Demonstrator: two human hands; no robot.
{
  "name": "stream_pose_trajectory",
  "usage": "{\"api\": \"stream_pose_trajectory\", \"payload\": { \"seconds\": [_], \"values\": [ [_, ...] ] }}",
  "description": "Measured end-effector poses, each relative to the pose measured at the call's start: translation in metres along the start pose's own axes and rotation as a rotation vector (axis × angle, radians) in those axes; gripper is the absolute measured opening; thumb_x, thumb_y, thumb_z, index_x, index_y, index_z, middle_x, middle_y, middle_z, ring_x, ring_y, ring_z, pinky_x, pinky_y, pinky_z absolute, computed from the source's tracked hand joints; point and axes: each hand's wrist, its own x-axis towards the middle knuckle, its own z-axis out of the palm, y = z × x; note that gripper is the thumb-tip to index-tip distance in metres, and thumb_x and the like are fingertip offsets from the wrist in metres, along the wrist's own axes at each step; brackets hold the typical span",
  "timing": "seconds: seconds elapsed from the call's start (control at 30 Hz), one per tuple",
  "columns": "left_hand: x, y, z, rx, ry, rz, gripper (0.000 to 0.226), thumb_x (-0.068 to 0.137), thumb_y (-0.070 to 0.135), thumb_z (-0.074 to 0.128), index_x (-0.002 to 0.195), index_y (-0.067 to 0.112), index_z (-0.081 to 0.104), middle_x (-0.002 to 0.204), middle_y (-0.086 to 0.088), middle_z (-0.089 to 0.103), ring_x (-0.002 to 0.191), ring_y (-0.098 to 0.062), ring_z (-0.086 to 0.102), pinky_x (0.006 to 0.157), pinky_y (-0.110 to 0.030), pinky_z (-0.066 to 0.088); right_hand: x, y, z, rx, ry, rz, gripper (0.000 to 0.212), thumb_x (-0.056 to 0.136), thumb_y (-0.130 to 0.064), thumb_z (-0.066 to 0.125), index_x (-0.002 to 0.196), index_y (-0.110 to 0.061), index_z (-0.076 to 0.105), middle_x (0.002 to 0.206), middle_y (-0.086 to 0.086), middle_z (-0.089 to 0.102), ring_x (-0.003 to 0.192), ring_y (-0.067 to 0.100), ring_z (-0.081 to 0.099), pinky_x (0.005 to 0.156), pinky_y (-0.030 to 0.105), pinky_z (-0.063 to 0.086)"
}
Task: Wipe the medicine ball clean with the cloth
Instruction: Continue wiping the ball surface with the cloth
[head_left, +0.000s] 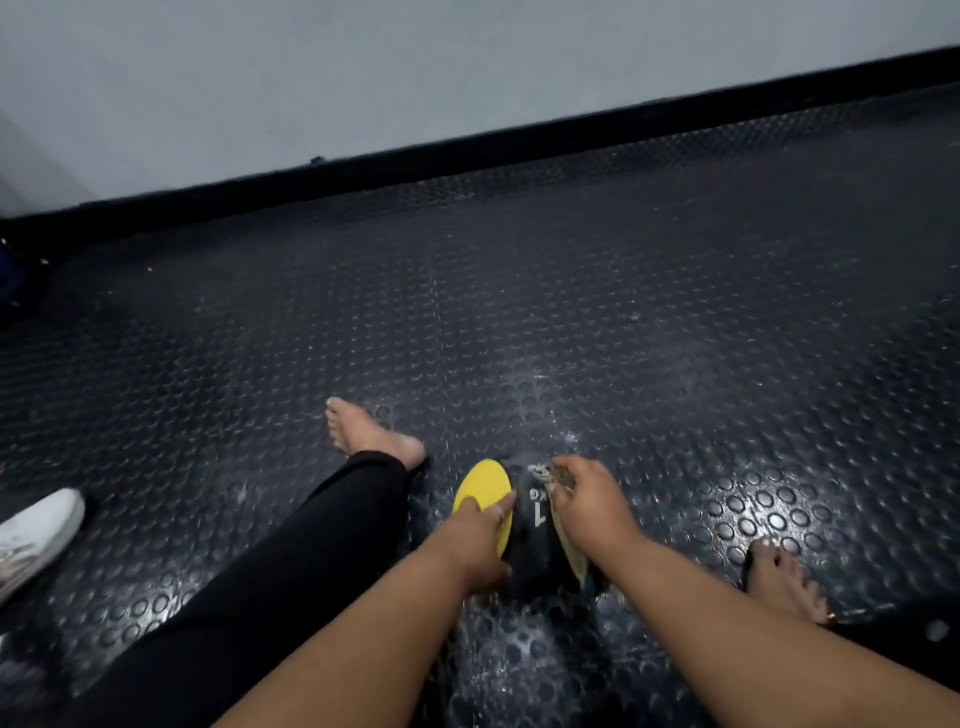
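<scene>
Wiping is under way: left hand (480, 540) is bracing the medicine ball (524, 525), right hand (587, 501) is gripping the cloth (569, 551) against it; remaining grime indeterminable

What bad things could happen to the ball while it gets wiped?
1. The round black and yellow medicine ball sits on the studded black rubber floor, steadied only by the left hand on its yellow patch; a hard wipe might roll it.
2. The frayed beige cloth in the right hand dangles low and could drag on the speckled floor, picking up dirt.
</scene>
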Motion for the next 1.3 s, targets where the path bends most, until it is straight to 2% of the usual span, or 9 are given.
{"api": "stream_pose_trajectory", "payload": {
  "seconds": [0.17, 0.4, 0.57, 0.7, 0.83, 1.03, 1.1, 1.17, 1.3],
  "values": [
    [0.005, 0.0, -0.003, -0.051, -0.02, 0.007, 0.074, 0.098, 0.026, 0.055, 0.157, 0.031, 0.011, 0.154, -0.011, 0.023, 0.138, -0.031, 0.035, 0.109, -0.034, 0.033, -0.003, 0.014, 0.004, -0.126, -0.076, -0.014, 0.038, 0.092, -0.012, 0.053, 0.13, -0.016, 0.054, 0.129, 0.008, 0.057, 0.119, 0.026, 0.051, 0.099, 0.026, 0.038],
    [0.015, 0.003, -0.002, -0.098, 0.079, -0.002, 0.073, 0.094, 0.027, 0.062, 0.155, 0.026, 0.022, 0.149, -0.007, 0.023, 0.134, -0.029, 0.042, 0.11, -0.034, 0.035, 0.009, 0.017, -0.005, -0.166, -0.096, 0.006, 0.036, 0.092, -0.012, 0.05, 0.126, -0.022, 0.058, 0.122, 0.007, 0.062, 0.113, 0.028, 0.054, 0.09, 0.029, 0.043],
    [0.028, 0.013, -0.004, -0.234, 0.145, -0.115, 0.106, 0.081, 0.042, 0.076, 0.157, 0.022, 0.004, 0.156, -0.008, 0.009, 0.141, -0.031, 0.029, 0.114, -0.041, 0.032, 0.015, 0.019, -0.006, -0.052, -0.072, -0.015, 0.034, 0.09, -0.01, 0.054, 0.121, -0.019, 0.063, 0.121, 0.004, 0.063, 0.111, 0.021, 0.057, 0.085, 0.022, 0.04],
    [0.042, 0.023, 0.007, -0.364, 0.075, -0.262, 0.134, 0.067, 0.055, 0.083, 0.154, 0.026, -0.014, 0.161, -0.009, -0.014, 0.149, -0.035, 0.008, 0.118, -0.048, 0.024, 0.021, 0.03, -0.005, 0.187, -0.068, 0.071, 0.024, 0.089, -0.007, 0.056, 0.107, -0.019, 0.067, 0.093, 0.006, 0.069, 0.081, 0.022, 0.063, 0.061, 0.021, 0.045],
    [0.053, 0.03, 0.021, -0.435, 0.096, -0.329, 0.137, 0.065, 0.054, 0.084, 0.152, 0.031, -0.019, 0.16, -0.009, -0.019, 0.148, -0.04, -0.001, 0.119, -0.049, 0.018, 0.035, 0.036, -0.008, 0.499, -0.083, 0.218, 0.021, 0.087, -0.001, 0.058, 0.103, -0.01, 0.068, 0.078, -0.004, 0.063, 0.065, 0.009, 0.056, 0.049, 0.01, 0.043],
    [0.063, 0.023, 0.001, -0.363, 0.035, -0.257, 0.133, 0.067, 0.042, 0.087, 0.153, 0.035, -0.014, 0.16, -0.007, -0.024, 0.148, -0.038, -0.012, 0.12, -0.052, 0.013, 0.055, 0.04, -0.014, 0.43, 0.004, 0.213, 0.022, 0.09, -0.006, 0.056, 0.106, -0.018, 0.066, 0.084, 0.001, 0.065, 0.056, 0.013, 0.055, 0.05, 0.022, 0.047],
    [0.065, 0.026, -0.006, -0.332, 0.005, -0.259, 0.128, 0.074, 0.031, 0.085, 0.152, 0.038, -0.016, 0.158, -0.007, -0.029, 0.147, -0.038, -0.017, 0.119, -0.052, 0.012, 0.057, 0.038, -0.007, 0.378, -0.018, 0.161, 0.028, 0.089, -0.008, 0.059, 0.112, -0.022, 0.064, 0.099, 0.003, 0.068, 0.068, 0.016, 0.062, 0.067, 0.031, 0.054],
    [0.066, 0.03, -0.005, -0.357, 0.017, -0.283, 0.119, 0.082, 0.018, 0.076, 0.151, 0.039, -0.019, 0.158, -0.008, -0.031, 0.147, -0.039, -0.018, 0.118, -0.053, 0.014, 0.057, 0.035, 0.002, 0.283, 0.003, 0.111, 0.029, 0.089, -0.009, 0.059, 0.115, -0.02, 0.064, 0.111, 0.003, 0.066, 0.092, 0.017, 0.062, 0.083, 0.027, 0.048],
    [0.06, 0.026, 0.004, -0.385, 0.031, -0.278, 0.133, 0.07, 0.031, 0.087, 0.149, 0.043, -0.02, 0.157, -0.007, -0.031, 0.146, -0.038, -0.019, 0.118, -0.05, 0.014, 0.053, 0.03, 0.015, 0.131, 0.057, 0.05, 0.027, 0.094, -0.014, 0.052, 0.118, -0.014, 0.062, 0.117, 0.006, 0.061, 0.106, 0.02, 0.055, 0.083, 0.019, 0.037]
  ]
}}
